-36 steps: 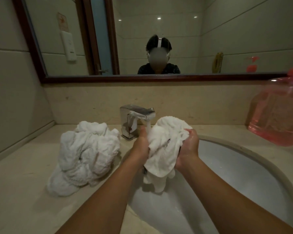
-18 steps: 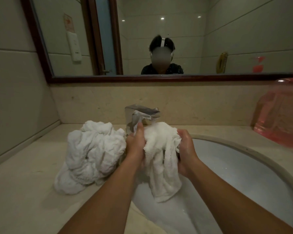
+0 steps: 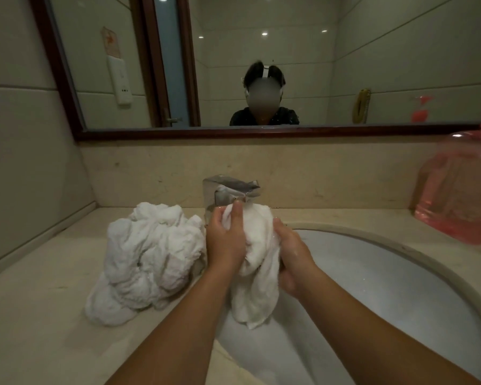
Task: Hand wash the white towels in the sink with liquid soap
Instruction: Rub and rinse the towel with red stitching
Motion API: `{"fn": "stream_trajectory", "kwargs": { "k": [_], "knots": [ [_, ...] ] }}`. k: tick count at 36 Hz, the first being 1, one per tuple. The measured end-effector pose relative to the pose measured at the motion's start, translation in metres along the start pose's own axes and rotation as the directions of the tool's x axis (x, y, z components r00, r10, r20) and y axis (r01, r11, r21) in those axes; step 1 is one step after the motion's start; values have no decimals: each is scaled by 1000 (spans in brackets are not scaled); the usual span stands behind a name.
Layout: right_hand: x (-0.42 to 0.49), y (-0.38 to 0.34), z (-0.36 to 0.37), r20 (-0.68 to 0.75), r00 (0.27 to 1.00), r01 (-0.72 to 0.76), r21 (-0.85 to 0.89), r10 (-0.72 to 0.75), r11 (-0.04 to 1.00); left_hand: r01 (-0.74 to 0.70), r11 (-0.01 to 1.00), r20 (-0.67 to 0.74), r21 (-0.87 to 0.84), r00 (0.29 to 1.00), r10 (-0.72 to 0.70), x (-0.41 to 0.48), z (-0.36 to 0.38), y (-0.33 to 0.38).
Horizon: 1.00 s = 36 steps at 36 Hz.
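Note:
A wet white towel [image 3: 257, 290] hangs between my hands over the left part of the sink [image 3: 400, 279], just below the chrome faucet [image 3: 228, 191]. My left hand [image 3: 225, 240] grips its upper left side, thumb laid up over the cloth. My right hand [image 3: 292, 259] grips it from the right, slightly lower. The towel's loose end dangles into the basin. A heap of other white towels [image 3: 147, 259] lies crumpled on the counter left of the sink. A pink bottle of liquid soap [image 3: 461, 195] stands at the far right of the counter.
A beige stone counter [image 3: 39, 315] surrounds the sink, with a backsplash and a dark-framed mirror [image 3: 261, 133] behind. The tiled wall closes in on the left. The mirror reflects a person, a door and a wall phone.
The towel has come down from a raised bunch to hang longer into the basin. My hands have slid against each other on it, the right one now lower.

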State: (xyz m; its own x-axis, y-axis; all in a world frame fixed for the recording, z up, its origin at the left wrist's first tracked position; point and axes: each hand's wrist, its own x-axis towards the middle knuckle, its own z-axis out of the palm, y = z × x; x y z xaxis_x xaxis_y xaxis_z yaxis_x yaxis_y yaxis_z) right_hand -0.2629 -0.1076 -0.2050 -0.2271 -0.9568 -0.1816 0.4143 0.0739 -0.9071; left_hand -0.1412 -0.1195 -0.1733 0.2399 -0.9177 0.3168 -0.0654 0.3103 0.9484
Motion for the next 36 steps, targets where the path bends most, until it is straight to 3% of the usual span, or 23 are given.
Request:
{"fn": "stream_trajectory", "kwargs": {
  "k": [5,8,11,14,17,21,24,30,33,36],
  "knots": [
    [6,-8,-3,-59,998,23,238,-9,971,48,994,111,98,992,-59,-2,2,-3],
    [1,-17,-8,-58,998,41,321,-23,946,187,979,168,80,966,-198,4,3,-8],
    [-1,-24,-16,-58,998,37,278,-22,960,488,870,301,-75,843,-447,14,1,-21],
    [-3,-23,-19,-55,998,13,213,-1,977,620,778,405,-101,740,-537,17,1,-25],
    [-4,-16,-16,-20,1000,-11,157,15,988,599,789,398,-136,762,-510,15,4,-19],
    [-5,-10,-7,70,998,-16,137,6,990,500,836,283,-224,855,-436,22,6,-28],
    [-9,-10,-3,101,994,42,76,-49,996,460,845,271,-275,880,-390,19,3,-19],
    [-10,-7,-2,-43,991,126,-60,-129,990,479,807,314,-344,869,-382,11,1,-7],
    [-9,-10,-4,-104,982,155,-19,-156,988,378,875,180,-301,924,-337,10,5,-4],
    [-7,-13,-8,-142,975,177,43,-169,983,290,925,147,-244,954,-260,6,7,-1]
  ]
}}
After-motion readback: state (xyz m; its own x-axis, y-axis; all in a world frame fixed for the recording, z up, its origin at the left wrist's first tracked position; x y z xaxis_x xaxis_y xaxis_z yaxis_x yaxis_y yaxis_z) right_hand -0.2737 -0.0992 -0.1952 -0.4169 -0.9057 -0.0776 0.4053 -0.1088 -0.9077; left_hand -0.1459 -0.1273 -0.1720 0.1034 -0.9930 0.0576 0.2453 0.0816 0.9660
